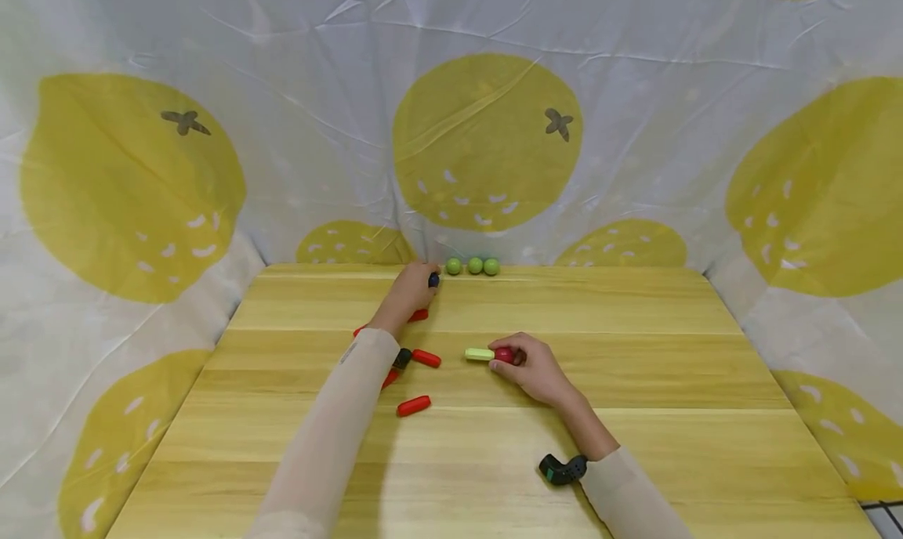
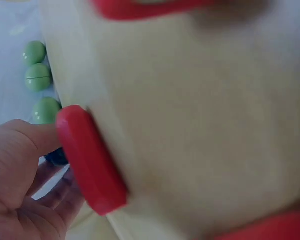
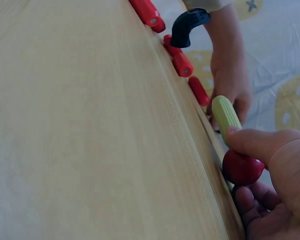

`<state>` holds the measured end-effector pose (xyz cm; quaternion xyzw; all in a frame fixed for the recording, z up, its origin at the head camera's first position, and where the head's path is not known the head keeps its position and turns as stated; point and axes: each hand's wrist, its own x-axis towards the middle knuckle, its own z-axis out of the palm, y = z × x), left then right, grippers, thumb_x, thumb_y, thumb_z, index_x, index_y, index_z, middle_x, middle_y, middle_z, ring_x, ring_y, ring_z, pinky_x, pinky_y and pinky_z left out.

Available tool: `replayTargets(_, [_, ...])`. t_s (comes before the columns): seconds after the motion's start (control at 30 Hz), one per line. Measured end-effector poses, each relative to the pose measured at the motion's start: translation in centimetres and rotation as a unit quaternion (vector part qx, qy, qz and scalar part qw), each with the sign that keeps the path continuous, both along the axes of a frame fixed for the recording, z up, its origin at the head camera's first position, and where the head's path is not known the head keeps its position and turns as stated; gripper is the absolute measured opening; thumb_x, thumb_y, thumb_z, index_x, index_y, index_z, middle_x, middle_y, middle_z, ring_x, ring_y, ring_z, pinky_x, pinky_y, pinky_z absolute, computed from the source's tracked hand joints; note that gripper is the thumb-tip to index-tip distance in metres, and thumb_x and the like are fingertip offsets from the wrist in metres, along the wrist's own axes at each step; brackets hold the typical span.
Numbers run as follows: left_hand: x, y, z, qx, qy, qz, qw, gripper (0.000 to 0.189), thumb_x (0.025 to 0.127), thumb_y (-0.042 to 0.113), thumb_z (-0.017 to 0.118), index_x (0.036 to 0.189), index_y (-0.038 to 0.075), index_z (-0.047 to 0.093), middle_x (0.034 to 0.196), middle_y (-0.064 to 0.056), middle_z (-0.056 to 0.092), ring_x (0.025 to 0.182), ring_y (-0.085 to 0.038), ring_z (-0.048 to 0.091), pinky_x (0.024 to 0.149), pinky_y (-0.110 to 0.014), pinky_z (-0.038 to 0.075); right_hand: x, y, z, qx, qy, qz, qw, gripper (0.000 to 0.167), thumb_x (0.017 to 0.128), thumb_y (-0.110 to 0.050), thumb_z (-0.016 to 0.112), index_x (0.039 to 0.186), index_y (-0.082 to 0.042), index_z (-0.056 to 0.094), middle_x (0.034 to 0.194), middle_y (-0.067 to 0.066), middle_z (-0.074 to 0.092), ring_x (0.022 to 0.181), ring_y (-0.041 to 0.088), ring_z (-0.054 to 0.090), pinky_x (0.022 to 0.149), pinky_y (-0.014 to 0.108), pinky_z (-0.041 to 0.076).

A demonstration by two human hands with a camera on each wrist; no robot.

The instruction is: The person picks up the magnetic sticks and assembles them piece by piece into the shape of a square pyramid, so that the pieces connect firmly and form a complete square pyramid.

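At the far edge of the tabletop my left hand [image 1: 407,292] pinches a small dark blue ball [image 1: 433,280]. Just right of it stand three green balls [image 1: 476,265] in a row. My right hand [image 1: 534,368], over the middle of the table, grips a dark red ball [image 3: 242,167] between thumb and fingers. A pale yellow-green ribbed stick [image 3: 225,114] extends left from that ball, its near end by the thumb. In the left wrist view, a red stick [image 2: 92,162] partly covers the blue ball and the left fingers.
Several red sticks lie around and under the left forearm, among them one red stick [image 1: 413,406] nearest the front. Each wrist wears a black camera [image 1: 562,470]. Behind the wooden table [image 1: 635,327] hangs a lemon-print cloth [image 1: 487,143].
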<state>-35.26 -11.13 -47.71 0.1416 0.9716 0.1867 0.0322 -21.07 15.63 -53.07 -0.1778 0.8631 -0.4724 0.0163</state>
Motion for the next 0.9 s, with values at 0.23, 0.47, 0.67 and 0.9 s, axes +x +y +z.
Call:
replayTargets(0.23, [1.2,-1.2,-0.1,0.032,0.007,-0.001,0.9995,0.037,0.098,0.013,0.069,0.134,0.005,0.066,0.138,-0.021,0.059,0.129,-0.038,0.057,0.111,-0.048,0.049,0.0,-0.2,-0.1,0.0,0.002,0.003,1.0,0.031,0.09,-0.024,0.082,0.12,-0.016,0.076,0.11,0.003,0.07,0.083,0.014,0.057,0.071,0.024,0.05])
replayTargets(0.47, [4.4,-1.4,1.0,0.08,0.022,-0.02,0.9964,0.039,0.094,0.017,0.077,0.131,0.008,0.069,0.129,-0.016,0.066,0.12,-0.034,0.063,0.103,-0.045,0.055,-0.1,0.1,0.3,-0.002,0.003,-0.006,1.0,0.032,0.089,-0.021,0.083,0.119,-0.015,0.075,0.108,0.005,0.07,0.082,0.015,0.057,0.071,0.023,0.05])
replayTargets(0.67, [8.9,-1.4,1.9,0.125,-0.016,-0.06,0.9903,0.036,0.09,0.018,0.082,0.124,0.012,0.071,0.114,-0.005,0.072,0.106,-0.028,0.067,0.095,-0.042,0.057,-0.1,0.1,0.2,-0.003,-0.004,-0.008,1.0,0.032,0.089,-0.022,0.083,0.119,-0.015,0.074,0.105,0.005,0.07,0.081,0.015,0.057,0.071,0.023,0.05])
replayTargets(0.9, [11.8,-1.0,1.4,0.142,-0.054,-0.091,0.9842,0.032,0.085,0.017,0.087,0.112,0.016,0.07,0.099,0.001,0.071,0.09,-0.019,0.066,0.082,-0.032,0.057,-0.3,0.1,0.0,-0.019,-0.003,-0.013,0.9997,0.032,0.089,-0.022,0.083,0.119,-0.014,0.075,0.103,0.006,0.07,0.08,0.016,0.059,0.07,0.023,0.051])
